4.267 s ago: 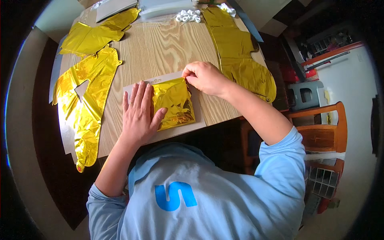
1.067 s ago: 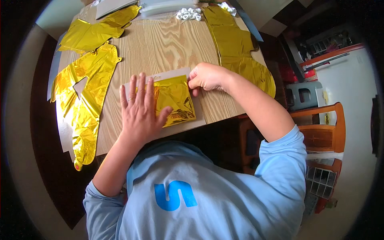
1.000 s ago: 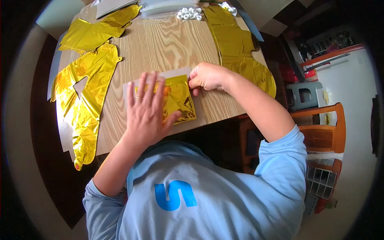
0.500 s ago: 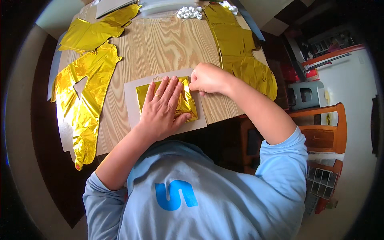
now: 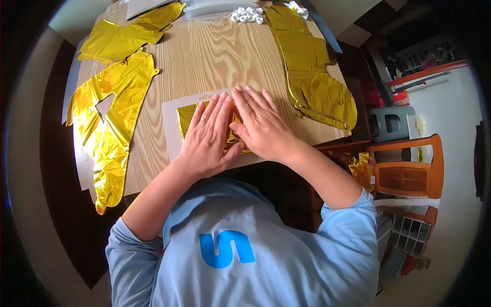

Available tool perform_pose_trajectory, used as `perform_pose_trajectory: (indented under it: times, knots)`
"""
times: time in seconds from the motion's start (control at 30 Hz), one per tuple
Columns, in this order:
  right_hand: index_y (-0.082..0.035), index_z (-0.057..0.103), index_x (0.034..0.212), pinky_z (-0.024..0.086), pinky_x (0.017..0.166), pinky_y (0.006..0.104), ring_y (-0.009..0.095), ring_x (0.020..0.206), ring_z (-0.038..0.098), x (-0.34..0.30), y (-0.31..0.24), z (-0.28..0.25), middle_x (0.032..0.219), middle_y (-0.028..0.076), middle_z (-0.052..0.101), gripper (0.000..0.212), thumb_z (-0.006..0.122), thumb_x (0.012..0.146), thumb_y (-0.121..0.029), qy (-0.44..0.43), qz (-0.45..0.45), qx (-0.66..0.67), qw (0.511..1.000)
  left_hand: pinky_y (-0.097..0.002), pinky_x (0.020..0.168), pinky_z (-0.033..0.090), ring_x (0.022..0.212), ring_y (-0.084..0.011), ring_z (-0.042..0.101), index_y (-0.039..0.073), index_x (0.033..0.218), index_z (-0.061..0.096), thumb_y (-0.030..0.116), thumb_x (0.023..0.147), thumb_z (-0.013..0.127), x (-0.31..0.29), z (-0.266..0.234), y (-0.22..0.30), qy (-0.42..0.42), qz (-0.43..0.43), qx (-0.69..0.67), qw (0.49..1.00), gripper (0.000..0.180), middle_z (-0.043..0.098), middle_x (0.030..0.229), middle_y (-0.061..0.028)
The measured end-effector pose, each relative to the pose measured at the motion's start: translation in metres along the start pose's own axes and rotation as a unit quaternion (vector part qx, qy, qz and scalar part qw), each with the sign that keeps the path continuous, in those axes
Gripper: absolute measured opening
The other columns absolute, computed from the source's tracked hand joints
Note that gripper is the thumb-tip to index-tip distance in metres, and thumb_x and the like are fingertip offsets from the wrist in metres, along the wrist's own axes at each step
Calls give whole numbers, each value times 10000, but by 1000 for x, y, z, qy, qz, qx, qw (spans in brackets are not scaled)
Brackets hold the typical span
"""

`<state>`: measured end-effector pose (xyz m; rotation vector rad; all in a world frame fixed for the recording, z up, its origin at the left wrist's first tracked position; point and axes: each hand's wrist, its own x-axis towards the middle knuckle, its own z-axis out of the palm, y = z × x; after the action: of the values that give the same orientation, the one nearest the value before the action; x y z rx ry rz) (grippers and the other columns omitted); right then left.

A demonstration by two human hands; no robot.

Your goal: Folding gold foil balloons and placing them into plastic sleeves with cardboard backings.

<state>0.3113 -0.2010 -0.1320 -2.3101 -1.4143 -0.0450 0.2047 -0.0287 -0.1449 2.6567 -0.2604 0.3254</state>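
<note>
A folded sheet of shiny gold foil (image 5: 186,116) lies on a pale card (image 5: 172,134) at the table's near edge. My left hand (image 5: 207,134) rests flat on the foil, fingers stretched and close together, a ring on one finger. Beside it, my right hand (image 5: 263,123) lies flat over the right part of the foil and card, palm down, fingers extended. Both hands are open and press from above. Much of the foil is hidden under them; a strip shows between the hands.
Flat gold foil balloons lie at left (image 5: 115,102), far left (image 5: 120,41) and right (image 5: 312,77) on the wooden table (image 5: 215,56). Small white ribbon rolls (image 5: 247,15) and clear plastic bags (image 5: 215,7) sit at the back. A wooden chair (image 5: 404,176) stands at right.
My right hand was closed at the card's right edge; it has opened and moved down flat onto the foil beside my left hand. My left hand stays pressed on the foil.
</note>
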Motion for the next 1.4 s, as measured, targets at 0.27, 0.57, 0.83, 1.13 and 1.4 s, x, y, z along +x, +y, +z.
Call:
perform_pose_trajectory:
  times: [0.27,0.57,0.83,1.13,1.4]
  knots:
    - [-106,663,1286,191,1227,562,358,1481,337,-18,35,-27,1551,123,448,332,592,1001,-262,4,-35,-69,997,-499,1255,124,1534,-383,226,-30,1582,203,492,957,553,2,-7,5,-15,-16,-11,1000,886,302,1615,-238]
    - [-156,698,1222,205,1232,552,355,1482,325,-19,42,-31,1555,129,431,290,658,946,-237,-22,-121,-36,992,-515,1247,126,1534,-379,225,72,1569,344,461,994,516,1,-5,7,-31,-2,63,998,715,296,1628,-211]
    - [-129,718,1203,264,1212,512,367,1430,420,-15,49,-41,1495,166,502,273,660,952,-221,-9,-72,90,993,-525,1247,114,1539,-377,211,127,1584,345,493,1003,486,3,-8,11,-64,9,100,993,701,274,1641,-206]
    - [13,299,1559,162,1234,533,386,1510,273,0,-12,5,1593,251,337,713,416,1065,-488,-31,34,-18,999,-518,1249,160,1515,-411,251,-39,1578,190,466,869,663,-1,2,2,15,-3,-14,1000,991,294,1609,-242]
    - [6,192,1598,31,1237,581,388,1551,148,-13,-9,19,1654,245,192,843,440,1020,-555,-70,36,-74,994,-526,1242,169,1512,-411,262,-31,1567,255,414,860,670,-10,-28,-2,12,7,10,1000,932,312,1603,-251]
